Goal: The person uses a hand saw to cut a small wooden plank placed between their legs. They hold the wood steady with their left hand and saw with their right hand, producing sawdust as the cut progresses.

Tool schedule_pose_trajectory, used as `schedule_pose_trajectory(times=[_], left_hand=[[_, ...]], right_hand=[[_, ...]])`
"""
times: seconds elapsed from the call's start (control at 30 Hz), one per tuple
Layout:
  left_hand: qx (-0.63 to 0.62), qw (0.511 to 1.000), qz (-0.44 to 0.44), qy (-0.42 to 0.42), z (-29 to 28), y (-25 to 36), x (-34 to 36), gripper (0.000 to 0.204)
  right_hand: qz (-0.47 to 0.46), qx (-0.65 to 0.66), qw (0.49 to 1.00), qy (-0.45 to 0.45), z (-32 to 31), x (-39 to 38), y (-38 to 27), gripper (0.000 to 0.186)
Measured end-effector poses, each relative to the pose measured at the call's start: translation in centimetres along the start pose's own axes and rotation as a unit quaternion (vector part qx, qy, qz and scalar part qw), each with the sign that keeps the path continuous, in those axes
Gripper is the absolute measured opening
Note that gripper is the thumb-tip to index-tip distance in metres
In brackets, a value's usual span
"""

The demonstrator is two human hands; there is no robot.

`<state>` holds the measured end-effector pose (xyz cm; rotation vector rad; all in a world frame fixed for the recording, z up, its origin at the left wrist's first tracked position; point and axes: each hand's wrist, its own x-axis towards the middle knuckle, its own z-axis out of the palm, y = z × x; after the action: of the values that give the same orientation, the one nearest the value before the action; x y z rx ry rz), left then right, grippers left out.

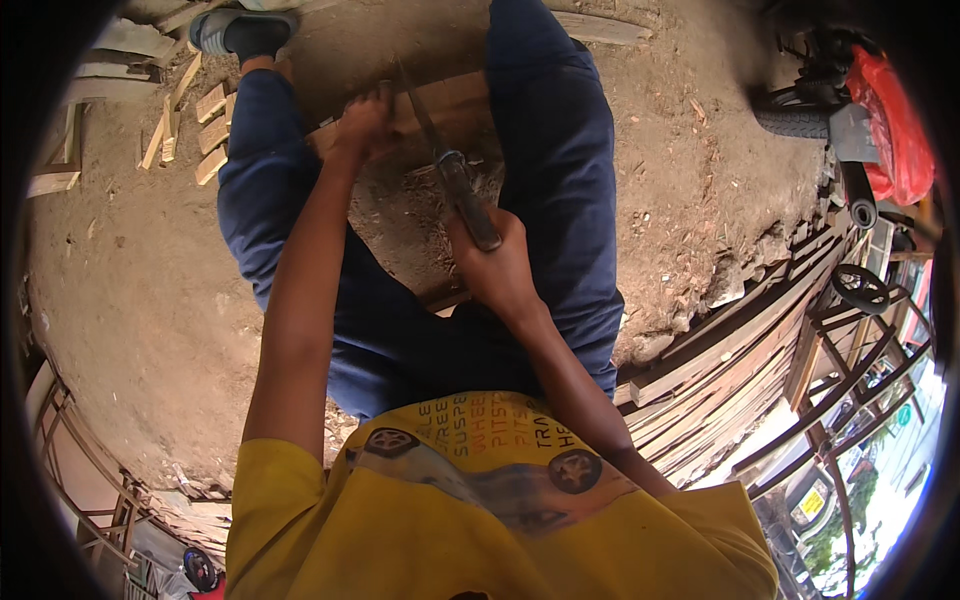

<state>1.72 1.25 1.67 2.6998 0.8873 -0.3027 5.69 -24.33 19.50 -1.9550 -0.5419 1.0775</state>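
My right hand (pixel 492 262) is closed around the dark handle of a long-bladed knife (pixel 467 200). A metal ring sits where handle meets blade. Its narrow blade, seen almost edge-on, points away from me and tilts left over a wooden plank (pixel 455 100). The plank lies crosswise on the ground between my legs. To the left of the blade, my left hand (pixel 366 124) has its fingers curled at the plank, closed on what looks like a piece of wood. My fingers mostly hide that piece.
Several short cut wood pieces (pixel 212 133) lie on the dirt floor beside my left leg. Long boards (pixel 740 345) are stacked at the right. Farther right are a red plastic bag (pixel 890 125), a black tyre (pixel 795 122) and a small wheel (pixel 860 289) on a frame.
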Motion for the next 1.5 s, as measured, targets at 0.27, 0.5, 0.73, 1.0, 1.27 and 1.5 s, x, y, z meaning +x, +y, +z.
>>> schedule_pose_trajectory(times=[0.27, 0.5, 0.73, 1.0, 1.27, 1.5], left_hand=[[0.002, 1.0, 0.002, -0.022, -0.8, 0.2, 0.1, 0.073], [-0.009, 1.0, -0.006, 0.005, 0.2, -0.4, 0.1, 0.072], [-0.021, 1.0, -0.019, -0.001, 0.7, 0.1, 0.1, 0.074], [0.0, 1.0, -0.01, 0.002, -1.0, 0.6, -0.3, 0.073], [0.007, 1.0, -0.022, -0.007, 1.0, -0.7, 0.6, 0.074], [-0.028, 1.0, -0.002, 0.009, 0.2, -0.4, 0.0, 0.07]], right_hand=[[-0.031, 0.01, 0.999, 0.033, -1.7, -5.5, 0.7, 0.016], [-0.034, 0.021, 0.999, 0.008, -0.2, -1.9, 0.4, 0.018], [-0.026, -0.031, 0.999, 0.017, 1.1, 1.4, 1.0, 0.013], [-0.074, -0.022, 0.995, 0.063, -0.8, -5.5, 1.7, 0.021], [-0.03, -0.009, 0.999, 0.001, -0.8, -5.9, 0.6, 0.021], [-0.015, 0.008, 1.0, 0.007, 0.4, -1.0, 1.3, 0.015]])
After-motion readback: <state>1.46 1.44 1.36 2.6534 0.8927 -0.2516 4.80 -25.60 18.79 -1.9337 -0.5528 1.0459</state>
